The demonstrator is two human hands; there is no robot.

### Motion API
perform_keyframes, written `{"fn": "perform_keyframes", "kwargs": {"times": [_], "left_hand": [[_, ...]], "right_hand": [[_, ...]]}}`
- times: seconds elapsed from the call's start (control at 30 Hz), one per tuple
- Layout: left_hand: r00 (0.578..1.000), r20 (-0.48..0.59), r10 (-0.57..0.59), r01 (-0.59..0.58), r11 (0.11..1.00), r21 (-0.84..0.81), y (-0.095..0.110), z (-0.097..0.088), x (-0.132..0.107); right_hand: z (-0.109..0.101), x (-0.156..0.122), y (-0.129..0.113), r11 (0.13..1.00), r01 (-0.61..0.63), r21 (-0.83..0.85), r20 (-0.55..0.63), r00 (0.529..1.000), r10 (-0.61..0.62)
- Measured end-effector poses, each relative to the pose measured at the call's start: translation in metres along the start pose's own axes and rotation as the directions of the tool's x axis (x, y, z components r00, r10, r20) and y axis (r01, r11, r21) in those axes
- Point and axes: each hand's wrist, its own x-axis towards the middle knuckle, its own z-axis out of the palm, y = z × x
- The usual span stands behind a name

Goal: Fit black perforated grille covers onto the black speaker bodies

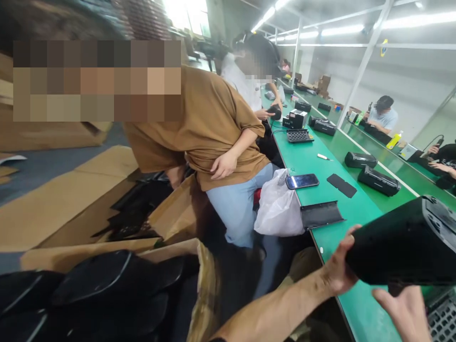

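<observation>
Head view: left hand (338,273) fingers (351,233) spread wide, clasping black casing (402,242).

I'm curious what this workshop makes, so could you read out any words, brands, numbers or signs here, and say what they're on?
No text can be read anywhere in this view.
Black casing held by the left hand: no legible marking.
Phone on the green bench: only glare on the screen.
Yellow bottle: label too small to read.
Hanging sign overhead: too blurred to read.
</observation>
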Motion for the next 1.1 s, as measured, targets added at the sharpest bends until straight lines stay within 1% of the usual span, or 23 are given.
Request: {"fn": "perform_keyframes", "kwargs": {"times": [0.03,0.07,0.1,0.13,0.17,0.2,0.27,0.3,0.33,0.37,0.4,0.43,0.47,0.53,0.57,0.6,0.67,0.73,0.8,0.9,1.0,1.03,1.1], "left_hand": [[0.999,0.01,-0.048,0.048,0.997,0.057,-0.004,-0.001,-0.003],[0.998,0.004,-0.064,0.062,0.988,0.142,-0.002,-0.003,-0.005],[0.999,-0.01,-0.044,0.045,0.969,0.243,0.008,-0.005,-0.005],[0.999,-0.031,0.024,-0.012,0.944,0.331,0.022,-0.007,-0.005],[0.997,-0.005,0.08,-0.072,0.921,0.383,0.038,-0.008,-0.003],[0.992,0.062,0.11,-0.126,0.891,0.435,0.055,-0.009,0.0],[0.986,0.15,0.071,-0.143,0.821,0.553,0.079,-0.008,0.007],[0.987,0.153,0.044,-0.129,0.786,0.605,0.085,-0.007,0.01],[0.991,0.131,0.029,-0.108,0.758,0.644,0.087,-0.006,0.012],[0.994,0.099,0.035,-0.092,0.741,0.665,0.085,-0.006,0.012],[0.996,0.07,0.06,-0.091,0.736,0.67,0.083,-0.006,0.011],[0.995,0.052,0.085,-0.098,0.738,0.668,0.079,-0.007,0.009],[0.993,0.043,0.113,-0.113,0.744,0.659,0.076,-0.008,0.006],[0.985,0.042,0.167,-0.156,0.76,0.631,0.074,-0.012,0.0],[0.982,0.05,0.185,-0.176,0.766,0.618,0.074,-0.014,-0.001],[0.979,0.064,0.195,-0.193,0.769,0.609,0.075,-0.015,-0.002],[0.976,0.112,0.187,-0.216,0.763,0.61,0.077,-0.018,-0.002],[0.973,0.161,0.168,-0.232,0.741,0.63,0.078,-0.019,-0.001],[0.968,0.189,0.164,-0.248,0.724,0.644,0.079,-0.018,0.001],[0.966,0.201,0.164,-0.256,0.726,0.639,0.077,-0.017,0.001],[0.966,0.189,0.176,-0.257,0.724,0.641,0.073,-0.019,0.004],[0.968,0.167,0.189,-0.252,0.719,0.647,0.07,-0.02,0.006],[0.977,0.1,0.19,-0.207,0.711,0.672,0.067,-0.023,0.01]], "right_hand": [[0.006,0.002,0.0,0.998,0.014,-0.065,-0.048,0.999,-0.018],[0.006,0.005,0.0,0.99,0.042,-0.137,-0.083,0.995,-0.054],[0.002,0.008,-0.001,0.973,0.083,-0.217,-0.101,0.989,-0.106],[-0.005,0.012,-0.002,0.941,0.139,-0.309,-0.094,0.98,-0.176],[-0.015,0.016,-0.003,0.884,0.203,-0.422,-0.061,0.966,-0.251],[-0.024,0.019,-0.004,0.799,0.27,-0.537,-0.004,0.946,-0.323],[-0.038,0.025,-0.006,0.599,0.389,-0.7,0.143,0.898,-0.415],[-0.041,0.027,-0.007,0.526,0.43,-0.733,0.207,0.879,-0.43],[-0.042,0.028,-0.007,0.487,0.464,-0.74,0.257,0.864,-0.433],[-0.042,0.027,-0.007,0.485,0.493,-0.722,0.289,0.852,-0.436],[-0.042,0.026,-0.006,0.52,0.504,-0.689,0.29,0.85,-0.44],[-0.042,0.023,-0.004,0.588,0.485,-0.647,0.252,0.864,-0.436],[-0.042,0.02,-0.001,0.68,0.438,-0.588,0.192,0.892,-0.409],[-0.045,0.011,0.009,0.86,0.277,-0.429,0.06,0.959,-0.278],[-0.047,0.007,0.016,0.918,0.184,-0.351,0.02,0.982,-0.189],[-0.049,0.004,0.024,0.952,0.113,-0.284,0.012,0.993,-0.114],[-0.052,0.0,0.038,0.979,0.073,-0.189,0.039,0.997,-0.067],[-0.054,-0.003,0.047,0.984,0.103,-0.142,0.049,0.994,-0.097],[-0.053,-0.006,0.045,0.985,0.124,-0.123,0.044,0.992,-0.119],[-0.046,-0.014,0.029,0.986,0.102,-0.132,-0.029,0.994,-0.107],[-0.041,-0.017,0.023,0.981,0.113,-0.158,-0.105,0.986,-0.13],[-0.042,-0.015,0.027,0.981,0.106,-0.162,-0.108,0.986,-0.125],[-0.044,-0.011,0.04,0.987,0.049,-0.154,-0.065,0.996,-0.06]]}}
